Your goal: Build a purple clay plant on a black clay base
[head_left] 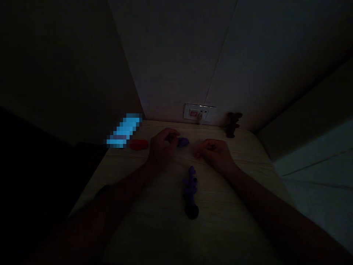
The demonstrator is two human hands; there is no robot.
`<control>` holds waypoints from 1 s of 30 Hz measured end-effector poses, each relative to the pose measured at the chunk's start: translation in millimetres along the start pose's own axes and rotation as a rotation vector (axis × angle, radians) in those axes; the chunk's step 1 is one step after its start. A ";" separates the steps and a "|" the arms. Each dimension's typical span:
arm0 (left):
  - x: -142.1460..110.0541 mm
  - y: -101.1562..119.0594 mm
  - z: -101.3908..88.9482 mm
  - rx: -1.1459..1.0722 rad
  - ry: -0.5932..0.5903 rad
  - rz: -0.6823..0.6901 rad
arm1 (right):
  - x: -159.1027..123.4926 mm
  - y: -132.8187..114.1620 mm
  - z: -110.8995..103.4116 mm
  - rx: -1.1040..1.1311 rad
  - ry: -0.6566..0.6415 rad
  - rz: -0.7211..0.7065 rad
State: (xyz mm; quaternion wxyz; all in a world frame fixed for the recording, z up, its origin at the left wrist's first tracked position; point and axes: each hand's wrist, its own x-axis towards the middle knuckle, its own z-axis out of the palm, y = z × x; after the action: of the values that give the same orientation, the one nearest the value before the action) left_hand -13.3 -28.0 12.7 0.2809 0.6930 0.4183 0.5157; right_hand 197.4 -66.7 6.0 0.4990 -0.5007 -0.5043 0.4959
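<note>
The scene is very dark. My left hand is closed, its thumb and fingertips against the left end of a small purple lump that looks like modelling clay. To the right of that lump, my right hand has its fingers curled together in a pinch, slightly smeared; whatever they may hold is hidden. Between my forearms lies a knobbly purple piece with a round black end towards me. A red oval object sits just left of my left hand.
A lit phone-like screen, blurred out, is at the table's back left. A dark knobbly figure stands at the back right by the wall. A socket plate with something plugged in is above the wooden table. A dark shape lies under my left forearm.
</note>
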 end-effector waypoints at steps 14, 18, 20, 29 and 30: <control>0.4 -0.5 -0.3 0.024 0.002 -0.002 | 3.2 5.5 -1.6 0.167 -0.004 0.028; 0.5 -0.5 -0.2 0.018 0.003 0.010 | 2.4 4.5 -2.4 0.083 0.010 0.015; 0.5 -0.9 -0.2 0.017 0.004 0.011 | 2.3 4.5 -2.1 0.055 0.018 -0.018; 0.5 -2.1 0.7 0.020 0.005 -0.006 | 4.7 6.8 -0.5 0.216 0.013 -0.001; 0.5 -2.4 1.0 0.014 0.011 -0.006 | 4.6 6.4 -0.6 0.222 0.003 0.006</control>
State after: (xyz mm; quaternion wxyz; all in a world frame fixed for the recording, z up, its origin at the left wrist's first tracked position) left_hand -13.0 -26.4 10.7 0.2754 0.6906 0.4255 0.5159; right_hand 198.0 -62.1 -0.4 0.5506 -0.4448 -0.4440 0.5494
